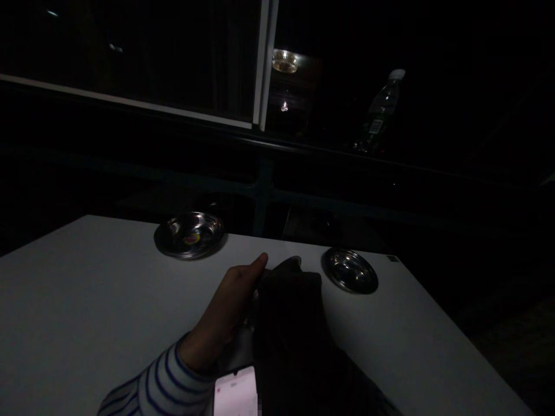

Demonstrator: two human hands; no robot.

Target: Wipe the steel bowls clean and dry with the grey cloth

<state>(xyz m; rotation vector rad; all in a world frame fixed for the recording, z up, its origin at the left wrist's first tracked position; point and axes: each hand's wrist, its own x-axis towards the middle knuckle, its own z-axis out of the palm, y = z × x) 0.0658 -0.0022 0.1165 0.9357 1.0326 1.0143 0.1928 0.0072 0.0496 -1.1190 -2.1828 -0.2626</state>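
My left hand (228,303), in a blue-striped sleeve, comes in from the lower left. It is closed round the edge of a shiny metal dish, its thumb pointing up and right along the rim. Only slivers of this metal dish (295,262) show, since a dark cloth (288,312) covers most of it. The cloth hangs over the spot where my right arm reaches in from the lower right. My right hand's fingers are hidden in the darkness of the cloth, so its grip cannot be made out.
On the white table (143,300), a stack of shiny metal dishes (189,234) with a yellow-and-red sticker sits back left. Another metal dish (350,270) lies back right. A lit phone (236,393) is at the bottom. Behind stand a clear bottle (381,110) and a window frame (265,63).
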